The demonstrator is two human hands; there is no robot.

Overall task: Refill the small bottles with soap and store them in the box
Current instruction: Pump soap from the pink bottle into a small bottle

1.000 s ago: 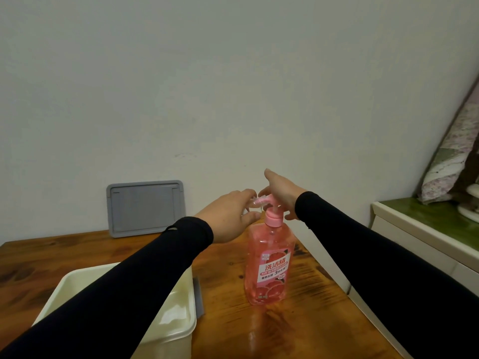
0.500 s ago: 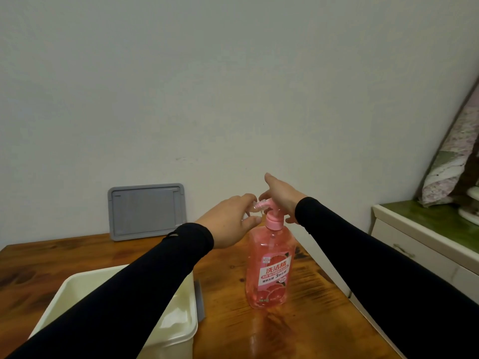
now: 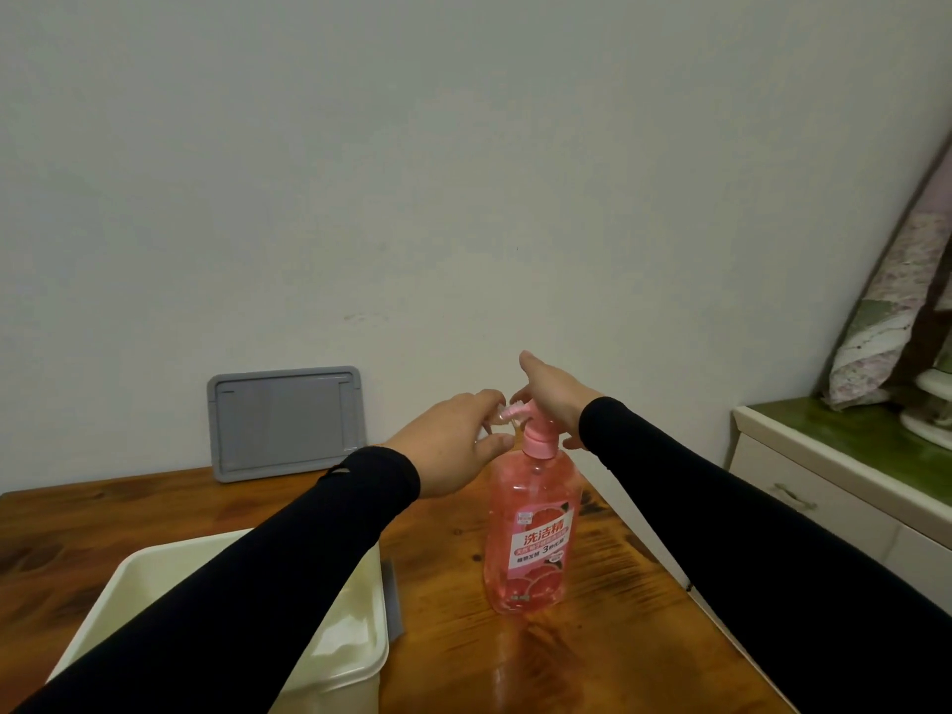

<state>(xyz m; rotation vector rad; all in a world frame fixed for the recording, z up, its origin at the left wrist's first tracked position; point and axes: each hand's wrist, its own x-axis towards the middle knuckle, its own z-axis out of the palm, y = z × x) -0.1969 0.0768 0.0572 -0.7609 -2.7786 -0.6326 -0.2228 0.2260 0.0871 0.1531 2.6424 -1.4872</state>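
Note:
A tall pink soap bottle with a pump head stands upright on the wooden table. My right hand rests on top of its pump, fingers spread. My left hand holds a small clear bottle right at the pump's nozzle; most of that small bottle is hidden by my fingers. A cream plastic box sits at the near left of the table, partly covered by my left sleeve.
A grey lid leans upright against the wall at the back of the table. A white cabinet with a green top stands to the right, with a gap between it and the table's edge.
Both hands stay at the pump; the view has shifted slightly and the pump head sits a little lower under my right hand.

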